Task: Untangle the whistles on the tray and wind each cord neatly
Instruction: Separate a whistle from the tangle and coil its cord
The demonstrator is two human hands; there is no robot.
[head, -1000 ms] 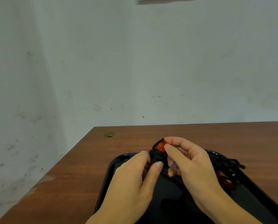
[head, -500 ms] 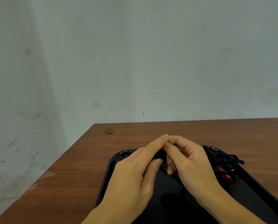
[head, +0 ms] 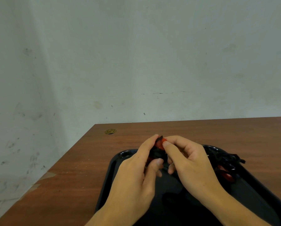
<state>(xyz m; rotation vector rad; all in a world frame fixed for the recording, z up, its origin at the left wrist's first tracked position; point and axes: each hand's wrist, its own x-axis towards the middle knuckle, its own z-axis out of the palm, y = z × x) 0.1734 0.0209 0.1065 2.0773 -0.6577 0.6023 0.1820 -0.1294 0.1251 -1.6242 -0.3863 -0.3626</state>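
1. While most of the head view is filled by a pale, scuffed wall (head: 136, 54), a brown wooden table (head: 81, 160) with a smooth, faintly grained top is seen below it.
2. A black tray (head: 110, 176) with a glossy raised rim and rounded corners is set on the table, close to the person.
3. The left hand (head: 136, 175) is held above the tray, its fingers and thumb curled round a red whistle (head: 159, 143) and the bundle beneath it.
4. The right hand (head: 190, 160) is curled round the same whistle from the other side, its thumb pressed against the red plastic.
5. A tangle of black cord with a second red whistle (head: 226, 167) is left lying at the tray's far right corner, apart from both hands.
6. The black cord (head: 157, 154) of the held whistle is bunched in dark turns between the two hands, just under the rounded, shiny whistle body.
7. A small brass-coloured round fitting (head: 110, 131) is set into the table near its far left corner.
8. Winding appears to be the step in hand. It is judged best done with the whistle kept steady in one hand, each turn laid snugly beside the last, and the loose end tucked under so the soft cord cannot spring open.
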